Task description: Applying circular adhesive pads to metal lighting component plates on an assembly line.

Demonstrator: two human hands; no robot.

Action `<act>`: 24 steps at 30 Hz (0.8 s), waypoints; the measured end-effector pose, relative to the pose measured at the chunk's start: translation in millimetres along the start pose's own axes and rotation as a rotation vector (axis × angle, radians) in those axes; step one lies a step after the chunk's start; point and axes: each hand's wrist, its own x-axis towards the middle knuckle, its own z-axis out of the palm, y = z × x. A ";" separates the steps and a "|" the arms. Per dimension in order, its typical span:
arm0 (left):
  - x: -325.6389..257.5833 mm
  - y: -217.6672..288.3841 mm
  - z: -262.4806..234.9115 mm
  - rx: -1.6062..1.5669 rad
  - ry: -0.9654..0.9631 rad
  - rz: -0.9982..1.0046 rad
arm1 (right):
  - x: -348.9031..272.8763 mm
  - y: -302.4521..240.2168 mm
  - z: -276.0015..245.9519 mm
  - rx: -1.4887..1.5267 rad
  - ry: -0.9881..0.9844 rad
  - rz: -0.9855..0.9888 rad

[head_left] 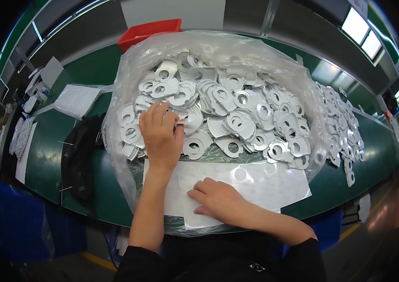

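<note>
My left hand reaches into the near left part of a heap of flat white plates, each with a round hole. Its thumb and forefinger are closed on the edge of one such plate. My right hand lies on white sheets in front of the heap. Its fingers are slightly bent and its thumb is apart from them, with nothing visible between. Some sheets overlap, and small round shapes show on them.
A clear plastic bag is spread around and under the heap on the green table. More plates lie to the right. A red bin stands behind. At left are a wrapped white packet and a black cloth-like item.
</note>
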 end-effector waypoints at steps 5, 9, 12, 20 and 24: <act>-8.3 14.8 9.9 -0.777 -0.031 -0.426 | 8.7 -5.9 -5.1 -0.003 -0.056 0.119; -25.0 28.2 24.8 -1.868 -0.384 -1.015 | 16.4 -1.7 -4.0 0.010 -0.043 0.123; -21.7 41.9 19.3 -2.085 -0.606 -1.051 | 9.3 1.5 2.8 0.024 -0.060 0.125; -48.6 48.1 49.9 -2.195 -0.841 -1.176 | -13.3 -5.9 16.5 -0.103 0.120 0.022; -44.0 49.9 49.6 -2.132 -0.832 -1.211 | -9.7 -8.7 8.9 -0.331 0.091 -0.070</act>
